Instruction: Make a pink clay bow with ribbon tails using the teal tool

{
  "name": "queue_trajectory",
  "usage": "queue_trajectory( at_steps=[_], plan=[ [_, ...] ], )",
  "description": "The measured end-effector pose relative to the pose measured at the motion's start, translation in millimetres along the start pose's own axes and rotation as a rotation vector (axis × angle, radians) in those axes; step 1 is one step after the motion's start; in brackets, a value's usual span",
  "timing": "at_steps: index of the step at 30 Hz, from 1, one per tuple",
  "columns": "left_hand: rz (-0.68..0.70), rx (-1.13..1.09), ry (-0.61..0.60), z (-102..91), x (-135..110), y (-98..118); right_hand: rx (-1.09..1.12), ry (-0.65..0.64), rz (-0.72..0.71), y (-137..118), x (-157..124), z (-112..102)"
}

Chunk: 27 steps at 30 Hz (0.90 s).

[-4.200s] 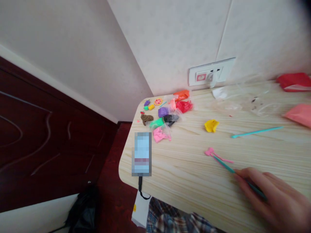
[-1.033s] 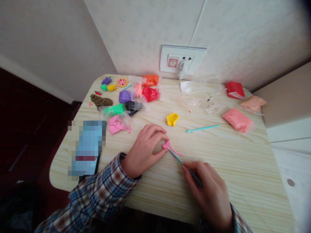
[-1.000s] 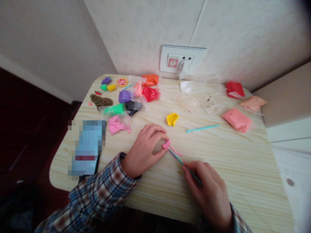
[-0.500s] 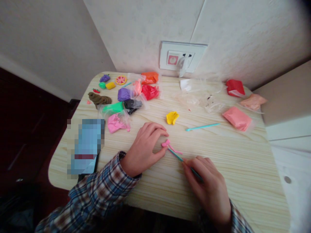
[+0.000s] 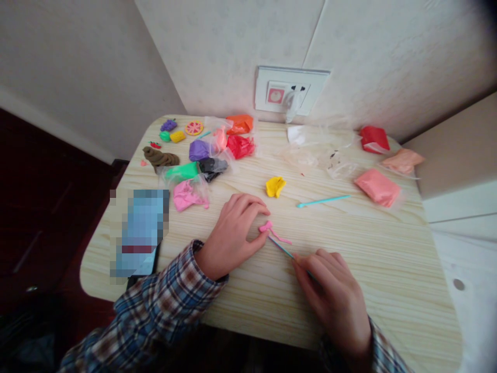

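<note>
A small piece of pink modelling clay lies on the table, with a thin pink strand trailing to its right. My left hand curves beside it, thumb and index finger apart on either side; the thumb tip is at the clay's near edge, but whether it presses cannot be made out. In my right hand a thin teal modelling tool is pinched like a pen, its tip just below the pink clay. Beyond the hands sit a cupped yellow clay piece and a second teal tool.
Bagged clay, including a pink bag and a green bag, fills the back left, near small clay fruits and a brown coil. A phone lies left. More bags, one salmon, lie right. A wall socket is behind.
The view has shifted very slightly. Both hands, the pink clay and the tool keep nearly the same places, with the tool tip still beside the clay.
</note>
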<state>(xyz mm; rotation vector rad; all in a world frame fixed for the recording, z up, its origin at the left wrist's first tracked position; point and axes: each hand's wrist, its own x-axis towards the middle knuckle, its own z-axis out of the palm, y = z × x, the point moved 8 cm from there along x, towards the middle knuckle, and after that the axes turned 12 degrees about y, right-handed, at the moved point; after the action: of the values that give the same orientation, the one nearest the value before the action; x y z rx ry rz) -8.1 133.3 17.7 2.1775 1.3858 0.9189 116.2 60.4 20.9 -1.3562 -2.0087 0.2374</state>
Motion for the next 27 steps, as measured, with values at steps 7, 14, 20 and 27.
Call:
queue_trajectory(
  at_steps=[7, 14, 20, 27],
  plan=[
    [-0.004, 0.004, -0.018, 1.6, -1, 0, -0.008, 0.025, -0.003, -1, -2, -5],
    [-0.001, 0.004, -0.032, 0.8, -2, 0, -0.01, 0.025, 0.019, 2, -3, -2],
    [0.01, 0.0, -0.037, 1.3, -1, 1, 0.046, 0.054, 0.111, 9, -3, -6],
    [0.023, -0.015, -0.018, 0.2, -3, 0, 0.069, 0.128, 0.2, 16, -6, -15]
  ],
)
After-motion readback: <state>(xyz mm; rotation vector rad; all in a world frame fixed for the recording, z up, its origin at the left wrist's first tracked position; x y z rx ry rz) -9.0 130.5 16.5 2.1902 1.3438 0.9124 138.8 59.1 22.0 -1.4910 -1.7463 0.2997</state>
